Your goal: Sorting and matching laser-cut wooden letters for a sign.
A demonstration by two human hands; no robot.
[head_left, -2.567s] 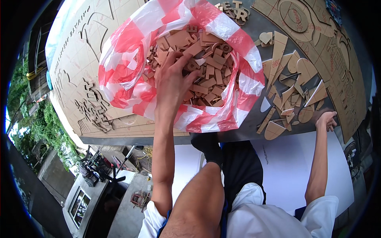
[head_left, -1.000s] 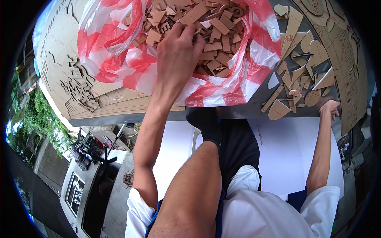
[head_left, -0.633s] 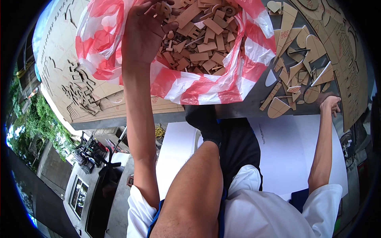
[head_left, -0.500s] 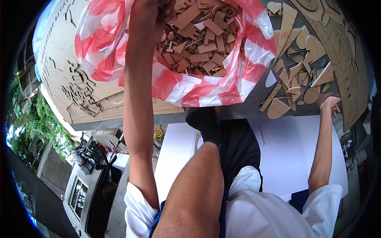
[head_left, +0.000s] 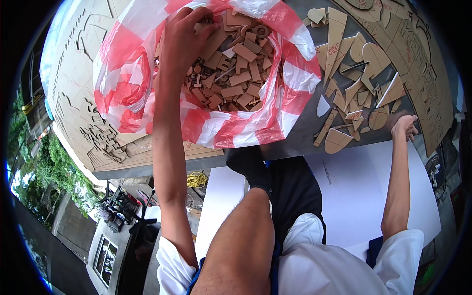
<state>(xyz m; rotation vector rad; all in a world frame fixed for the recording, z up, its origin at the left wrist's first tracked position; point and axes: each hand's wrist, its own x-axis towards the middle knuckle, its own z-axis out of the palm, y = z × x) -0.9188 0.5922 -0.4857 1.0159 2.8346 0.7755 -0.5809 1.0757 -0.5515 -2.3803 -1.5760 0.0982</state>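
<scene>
Dark tabletop (head_left: 306, 132) bears a striped bag (head_left: 236, 132) of brown pieces (head_left: 241, 78); the left hand (head_left: 184, 42) curls half-open over them, its hold unclear; near right, the right hand (head_left: 405, 127) bends loosely, seemingly empty.

One striped bag (head_left: 246, 135) is being seen, with one left hand (head_left: 186, 42) being held over it and one right hand (head_left: 405, 127) to its right. Inside it, brown pieces (head_left: 240, 78) are being heaped beyond counting; below it, one black sock (head_left: 250, 168) and one yellow coil (head_left: 197, 180) are being shown.
</scene>
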